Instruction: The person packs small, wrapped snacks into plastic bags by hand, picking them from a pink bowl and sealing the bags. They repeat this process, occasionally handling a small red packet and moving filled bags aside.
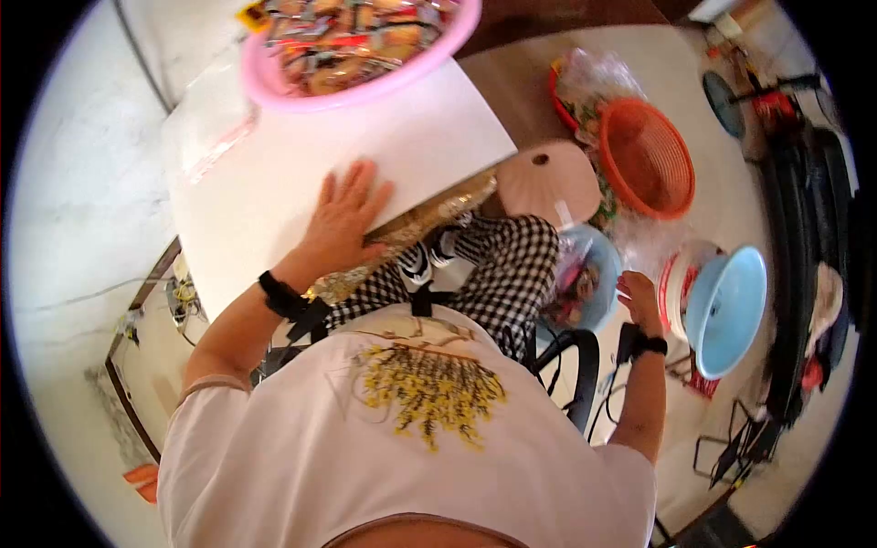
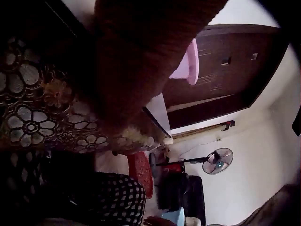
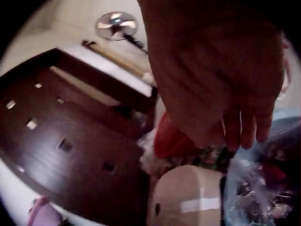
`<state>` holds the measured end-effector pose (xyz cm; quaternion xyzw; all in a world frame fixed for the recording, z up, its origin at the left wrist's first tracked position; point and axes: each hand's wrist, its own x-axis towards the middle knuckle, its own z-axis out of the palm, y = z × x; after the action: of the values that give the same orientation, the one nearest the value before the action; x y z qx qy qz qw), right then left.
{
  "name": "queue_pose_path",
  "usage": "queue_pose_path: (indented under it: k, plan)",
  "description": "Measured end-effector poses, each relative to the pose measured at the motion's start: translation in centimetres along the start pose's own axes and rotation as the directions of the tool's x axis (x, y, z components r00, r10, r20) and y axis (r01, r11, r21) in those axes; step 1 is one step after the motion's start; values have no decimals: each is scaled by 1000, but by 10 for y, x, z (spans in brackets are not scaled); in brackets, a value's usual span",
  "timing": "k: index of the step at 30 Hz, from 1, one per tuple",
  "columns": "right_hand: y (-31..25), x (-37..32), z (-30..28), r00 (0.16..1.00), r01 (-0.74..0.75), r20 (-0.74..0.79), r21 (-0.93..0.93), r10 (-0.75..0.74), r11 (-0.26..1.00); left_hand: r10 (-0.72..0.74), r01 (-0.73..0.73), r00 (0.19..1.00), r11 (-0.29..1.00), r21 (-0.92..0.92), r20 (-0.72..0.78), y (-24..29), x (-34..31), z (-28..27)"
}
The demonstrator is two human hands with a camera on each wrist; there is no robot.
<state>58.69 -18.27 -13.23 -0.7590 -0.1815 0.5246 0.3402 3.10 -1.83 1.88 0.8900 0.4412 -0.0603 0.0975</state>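
Note:
My left hand (image 1: 345,217) rests palm down near the front edge of the white tabletop (image 1: 274,173), fingers spread, holding nothing. Beyond it stands a pink basin (image 1: 361,99) heaped with wrapped snack packets (image 1: 365,41). At my right side, my right hand (image 1: 641,301) hangs beside a light blue bucket (image 1: 610,269) that has plastic film and wrapped packets inside. The right wrist view shows this hand (image 3: 221,80) with its fingers (image 3: 247,129) stretched downward near the bucket rim, and nothing between them. Seen from the left wrist, the left hand (image 2: 141,56) is a dark shape above a flowered tablecloth (image 2: 33,125).
A beige stool (image 1: 539,187) stands by the table corner. Past it are an orange basket (image 1: 653,164) and clear plastic bags (image 1: 594,78). Further right, a light blue basin (image 1: 731,315) leans on its side by a white bucket (image 1: 678,288). A dark sofa (image 1: 795,237) lines the right.

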Motion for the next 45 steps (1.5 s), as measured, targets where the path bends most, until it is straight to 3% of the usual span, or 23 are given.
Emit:
queue_pose_path:
  k: [1,2,3,4,6,7,9,10,11,13,14,18,26,45]
  plan:
    - [-22,-7,12,996,90,10,-77,-89,993,4,-4,1000,1000,-11,-3,-2,0,1]
    - [-35,-3,20,955,284,35,-392,-294,875,24,-24,999,1000,-5,25,-1,-3,-4]
    - [-61,-27,46,816,520,94,-550,-571,653,40,-39,999,997,-61,11,2,-11,-11]
    - [-81,-51,66,720,643,212,-561,-660,521,44,-50,998,990,-128,-49,5,-27,-16]
    - [-111,-114,115,748,657,360,-519,-558,546,12,-36,996,963,-266,-93,13,-62,-28]
    - [-109,-134,129,718,694,469,-537,-515,479,-19,-9,997,941,-338,-78,14,-84,-35]
    - [-106,-171,154,582,806,672,-404,-459,432,-134,181,981,883,-434,137,18,-129,-48]
    - [-95,-180,159,587,781,717,-380,-376,495,-175,316,932,822,-474,318,14,-152,-33]
    - [-100,-198,168,675,648,714,-455,-184,611,-209,455,848,759,-466,487,11,-175,-18]
    - [-59,-191,162,566,753,780,-359,-265,552,-220,629,698,642,-437,681,5,-230,16]
    - [-52,-189,162,572,744,783,-370,-243,557,-222,692,635,589,-417,740,7,-261,29]
    - [-54,-170,173,696,604,714,-529,-72,596,-297,824,533,396,-406,793,23,-339,60]
    - [-62,-144,192,747,531,665,-603,7,595,-393,863,503,179,-472,770,52,-377,104]
    - [-72,-128,209,763,514,646,-634,29,578,-404,776,613,147,-613,679,58,-352,134]
